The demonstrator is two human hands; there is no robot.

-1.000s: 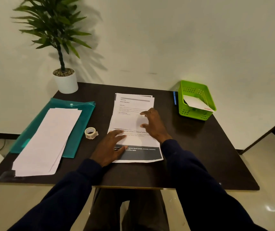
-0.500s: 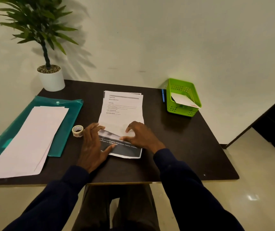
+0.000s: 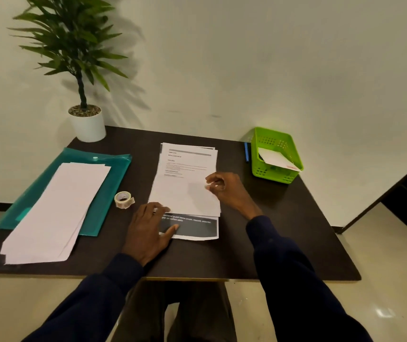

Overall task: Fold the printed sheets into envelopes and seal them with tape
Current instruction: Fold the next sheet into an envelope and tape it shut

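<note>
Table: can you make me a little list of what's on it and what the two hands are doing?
sheets: printed, in the middle, dark band at the near end
left hand: flat, pressing the sheets' near left part
right hand: fingers curled, pinching the sheets' right edge
tape: just left of the sheets, untouched
folder: teal, far left, with a white stack on it
basket: green, back right, a white paper inside
pen: blue, left of the basket
plant: back left corner

Dim warm indoor light, soft plant shadow, wide-angle edge distortion
</note>
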